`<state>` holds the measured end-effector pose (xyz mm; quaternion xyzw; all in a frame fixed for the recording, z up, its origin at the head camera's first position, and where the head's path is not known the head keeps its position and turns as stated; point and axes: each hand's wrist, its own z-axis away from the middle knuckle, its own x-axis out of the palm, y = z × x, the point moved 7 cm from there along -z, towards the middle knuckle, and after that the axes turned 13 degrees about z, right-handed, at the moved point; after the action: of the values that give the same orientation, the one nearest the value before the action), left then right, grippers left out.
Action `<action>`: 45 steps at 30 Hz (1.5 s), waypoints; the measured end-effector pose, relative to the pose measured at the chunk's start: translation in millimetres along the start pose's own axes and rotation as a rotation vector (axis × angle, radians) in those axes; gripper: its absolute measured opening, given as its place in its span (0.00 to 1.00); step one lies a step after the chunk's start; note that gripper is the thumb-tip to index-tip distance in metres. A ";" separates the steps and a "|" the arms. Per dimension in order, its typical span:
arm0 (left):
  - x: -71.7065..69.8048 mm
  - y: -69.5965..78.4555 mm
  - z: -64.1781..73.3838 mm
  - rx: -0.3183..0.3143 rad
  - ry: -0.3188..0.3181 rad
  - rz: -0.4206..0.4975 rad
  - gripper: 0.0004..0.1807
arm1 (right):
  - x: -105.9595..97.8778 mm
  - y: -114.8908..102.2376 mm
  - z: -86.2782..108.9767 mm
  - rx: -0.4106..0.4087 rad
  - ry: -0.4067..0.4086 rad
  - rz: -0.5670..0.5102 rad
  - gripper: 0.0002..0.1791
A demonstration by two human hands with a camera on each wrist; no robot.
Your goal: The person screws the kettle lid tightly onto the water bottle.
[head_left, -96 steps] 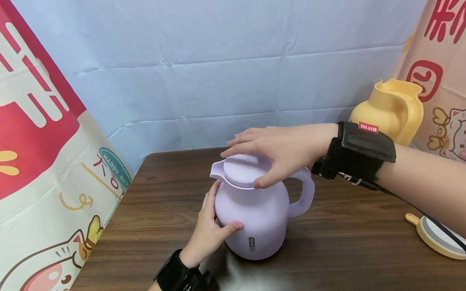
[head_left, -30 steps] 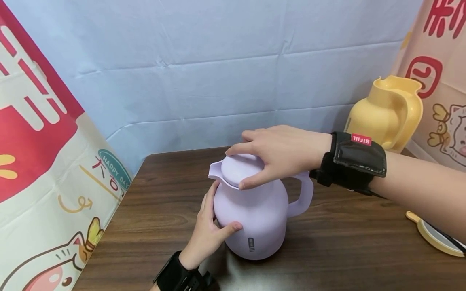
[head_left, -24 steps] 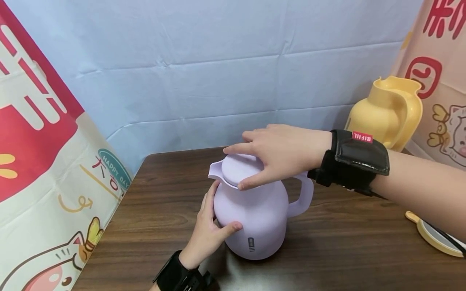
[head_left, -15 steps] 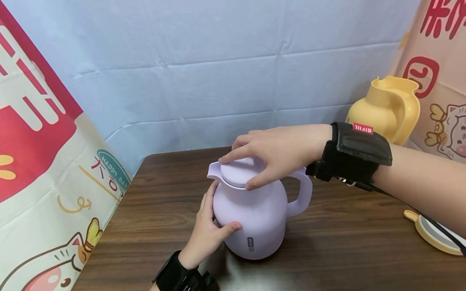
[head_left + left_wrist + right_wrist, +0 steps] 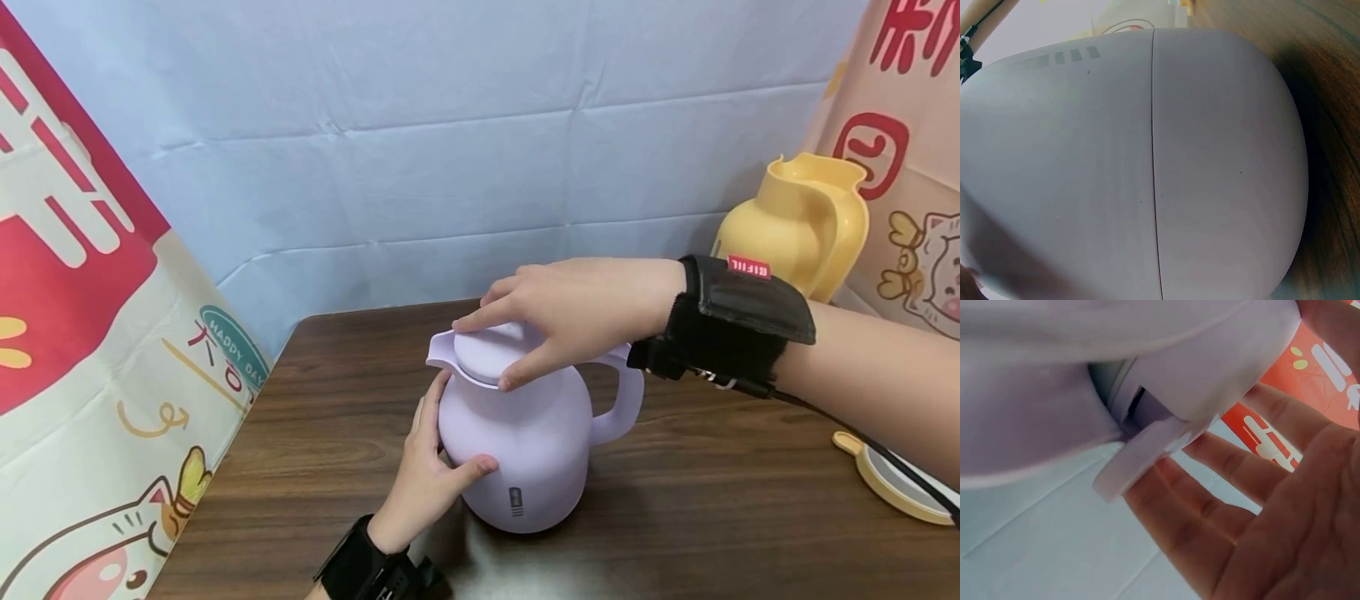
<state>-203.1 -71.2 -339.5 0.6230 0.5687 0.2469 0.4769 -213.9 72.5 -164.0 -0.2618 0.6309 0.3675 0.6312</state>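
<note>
A lavender thermos jug [image 5: 525,442] stands upright on the table, its spout toward the left and its handle [image 5: 628,400] to the right. My left hand [image 5: 427,483] holds the body from the left, thumb across the front. From above, my right hand [image 5: 581,300] grips the round lid [image 5: 487,354], with the thumb at its near rim and the fingers over the far side. In the right wrist view the fingers [image 5: 1235,465] lie along the lid's edge, beside a small protruding tab [image 5: 1138,459]. The jug's smooth side [image 5: 1085,169] fills most of the left wrist view.
A yellow jug [image 5: 787,225] without a visible lid stands at the back right. A yellow-rimmed round lid [image 5: 870,475] lies on the brown wooden table [image 5: 712,517] at the right, partly behind my forearm. Blue cloth [image 5: 375,150] hangs behind, with printed cloths on both sides.
My right hand has shifted and twisted slightly on the lid, its wrist dipping and then rising again. The left hand and the jug stay almost in place.
</note>
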 end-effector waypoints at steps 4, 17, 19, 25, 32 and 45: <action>0.3 -1.5 0.6 -0.009 0.005 0.003 0.56 | 0.6 -1.3 0.1 0.021 0.013 0.019 0.34; 3.2 4.5 -1.6 -0.052 0.004 0.073 0.56 | -2.5 -4.7 1.9 0.027 0.060 0.044 0.32; 3.5 5.5 -1.5 -0.061 0.003 0.077 0.56 | -2.7 -5.0 2.0 0.026 0.064 0.053 0.32; 2.3 8.4 -0.9 -0.047 -0.008 0.045 0.54 | -3.2 -6.0 2.4 0.024 0.091 0.060 0.33; -0.1 13.8 0.9 0.006 -0.039 -0.046 0.52 | 3.5 -6.9 8.7 0.078 0.144 0.122 0.35; 3.2 12.2 4.8 0.058 -0.038 -0.102 0.50 | 25.5 -17.8 44.2 0.115 0.560 0.182 0.33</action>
<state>-192.5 -68.4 -331.5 0.6115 0.5974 0.1936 0.4814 -174.8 100.4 -188.6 -0.2593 0.8211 0.2997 0.4108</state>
